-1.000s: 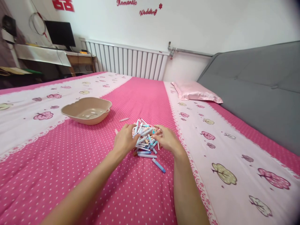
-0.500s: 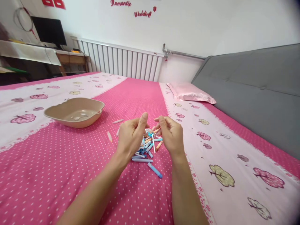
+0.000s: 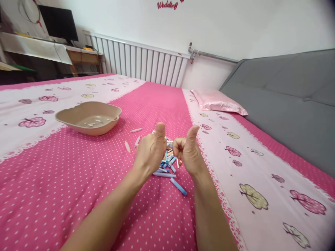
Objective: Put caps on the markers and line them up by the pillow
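Observation:
My left hand [image 3: 150,150] is curled into a fist with its thumb pointing up, just left of a heap of small coloured pen-like pieces [image 3: 170,160]. On the heap's right side, my right hand [image 3: 188,151] is also a fist, thumb raised and fingers folded in. Nothing shows inside either hand, and the hands are apart. Blue, light blue, orange and white tubes make up the heap, partly hidden by my hands. One blue tube [image 3: 178,187] lies separately in front. Several pale pink pieces [image 3: 127,146] rest to the left.
A beige basin [image 3: 89,131] with a few small white bits inside stands on the pink dotted bedspread [image 3: 78,181] at left. A pink pillow [image 3: 218,103] lies by the grey headboard [image 3: 282,83]. Beyond the bed are a radiator [image 3: 141,61] and a desk with a monitor [image 3: 59,24].
My fingers have curled in and both thumbs now point up; the hands were looser before. My view has tilted down slightly, shifting the scene up and right. The heap looks unchanged.

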`<state>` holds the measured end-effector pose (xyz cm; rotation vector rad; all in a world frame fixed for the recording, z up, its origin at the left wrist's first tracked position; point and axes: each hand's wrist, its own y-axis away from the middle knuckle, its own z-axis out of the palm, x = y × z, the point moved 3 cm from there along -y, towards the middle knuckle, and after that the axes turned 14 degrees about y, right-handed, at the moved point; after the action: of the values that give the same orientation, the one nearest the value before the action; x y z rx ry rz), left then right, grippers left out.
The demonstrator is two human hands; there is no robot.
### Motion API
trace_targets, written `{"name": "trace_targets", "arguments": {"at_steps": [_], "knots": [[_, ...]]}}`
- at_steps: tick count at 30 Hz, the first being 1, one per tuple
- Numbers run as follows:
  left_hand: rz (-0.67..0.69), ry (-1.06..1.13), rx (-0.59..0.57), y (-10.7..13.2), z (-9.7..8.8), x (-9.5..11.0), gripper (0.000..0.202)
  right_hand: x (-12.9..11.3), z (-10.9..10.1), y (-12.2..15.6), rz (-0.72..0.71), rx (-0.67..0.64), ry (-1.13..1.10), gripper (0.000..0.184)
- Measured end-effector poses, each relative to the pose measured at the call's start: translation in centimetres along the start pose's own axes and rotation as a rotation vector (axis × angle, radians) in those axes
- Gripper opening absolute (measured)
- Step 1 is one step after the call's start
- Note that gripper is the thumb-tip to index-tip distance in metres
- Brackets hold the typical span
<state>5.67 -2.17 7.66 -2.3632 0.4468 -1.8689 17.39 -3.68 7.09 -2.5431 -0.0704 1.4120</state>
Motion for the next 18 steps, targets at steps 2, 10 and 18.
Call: {"name": "trace_targets", "arguments": {"at_steps": [2, 10, 18], "knots": [[-0.045, 0.043, -0.02, -0.1, 0.0, -0.1, 0.079, 0.0, 0.2, 0.0, 0.014, -0.031, 0.033, 0.081], [-0.108, 0.054, -0.021, -0.3, -0.3, -0.1, 0.076, 0.1, 0.2, 0.2, 0.041, 0.014, 0.148, 0.079], [-0.11, -0.034, -0.022, -0.4, -0.2, -0.7, 0.077, -0.9, -0.8, 1.1, 0.105, 0.115, 0.322, 0.075]]}}
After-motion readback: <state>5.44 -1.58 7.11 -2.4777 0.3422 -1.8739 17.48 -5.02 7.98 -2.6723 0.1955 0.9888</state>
